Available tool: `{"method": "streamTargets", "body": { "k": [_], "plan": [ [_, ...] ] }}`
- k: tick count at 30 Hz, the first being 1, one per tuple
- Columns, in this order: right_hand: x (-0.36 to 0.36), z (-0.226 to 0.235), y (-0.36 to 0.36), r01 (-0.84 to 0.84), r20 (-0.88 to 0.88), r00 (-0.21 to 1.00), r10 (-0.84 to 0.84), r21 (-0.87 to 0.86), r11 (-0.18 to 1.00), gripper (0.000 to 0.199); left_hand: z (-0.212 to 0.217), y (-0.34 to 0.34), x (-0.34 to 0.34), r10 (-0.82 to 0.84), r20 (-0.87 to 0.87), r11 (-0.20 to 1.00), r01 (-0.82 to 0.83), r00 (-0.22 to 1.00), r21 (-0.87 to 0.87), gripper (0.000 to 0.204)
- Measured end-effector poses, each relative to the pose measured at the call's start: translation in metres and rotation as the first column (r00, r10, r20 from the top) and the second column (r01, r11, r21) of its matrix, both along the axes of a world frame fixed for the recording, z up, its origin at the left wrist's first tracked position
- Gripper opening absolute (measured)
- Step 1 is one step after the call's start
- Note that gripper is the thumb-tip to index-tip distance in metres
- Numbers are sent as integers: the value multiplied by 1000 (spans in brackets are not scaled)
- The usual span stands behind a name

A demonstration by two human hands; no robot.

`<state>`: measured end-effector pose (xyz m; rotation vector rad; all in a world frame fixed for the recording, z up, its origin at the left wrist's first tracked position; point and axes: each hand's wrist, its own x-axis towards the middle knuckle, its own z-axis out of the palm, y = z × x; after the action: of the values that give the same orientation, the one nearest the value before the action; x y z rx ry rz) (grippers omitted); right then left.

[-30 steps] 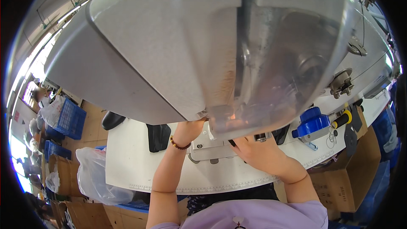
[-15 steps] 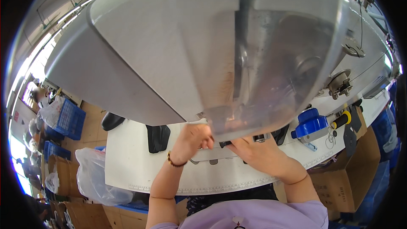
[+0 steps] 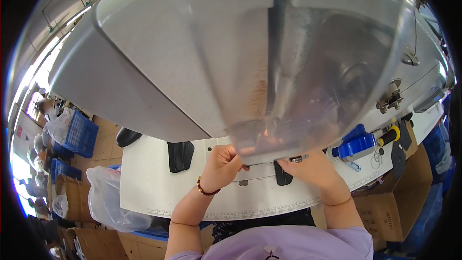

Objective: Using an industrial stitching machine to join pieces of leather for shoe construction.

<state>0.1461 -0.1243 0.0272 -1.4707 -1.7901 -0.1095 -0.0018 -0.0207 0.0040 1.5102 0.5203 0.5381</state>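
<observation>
You seem partway: right hand (image 3: 313, 169) at a black piece (image 3: 283, 175), left hand (image 3: 221, 167) by the machine (image 3: 159, 53); I can't tell either grip

Lilac short-slv top (image 3: 288, 243), 1 dk-red bead bracelet (image 3: 204, 191) w/ gold, L wrist (image 3: 208, 182); dk bottoms (image 3: 264, 219).

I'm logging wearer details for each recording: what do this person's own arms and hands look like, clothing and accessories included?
Both arms emerge from short sleeves of a plain lavender fabric top. The left hand is ungloved, with a dark-red and gold-coloured beaded bracelet at its wrist. The right hand, partly hidden, shows no glove or bracelet.
</observation>
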Motion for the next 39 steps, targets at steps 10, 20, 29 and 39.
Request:
{"method": "streamTargets", "body": {
  "k": [10, 20, 29, 39],
  "plan": [
    [-1, 5, 0, -48, -338, 941, 7, -111, 993, 24, 2, 7, 5, 33, 43, 999, -33, 999, 11, 21],
    [-1, -10, 6, 7, -197, 980, -13, -34, 999, 21, 4, 14, 9, 97, 48, 993, -94, 994, -65, 14],
    [-12, 1, 2, -6, -437, 893, -108, -252, 968, 28, 9, 27, 8, -18, -37, 995, 21, 999, 99, 13],
    [-11, -3, 2, 139, 108, 986, -131, -80, 987, 24, -1, 43, 3, -124, 3, 976, 122, 992, 178, 13]
  ]
}}
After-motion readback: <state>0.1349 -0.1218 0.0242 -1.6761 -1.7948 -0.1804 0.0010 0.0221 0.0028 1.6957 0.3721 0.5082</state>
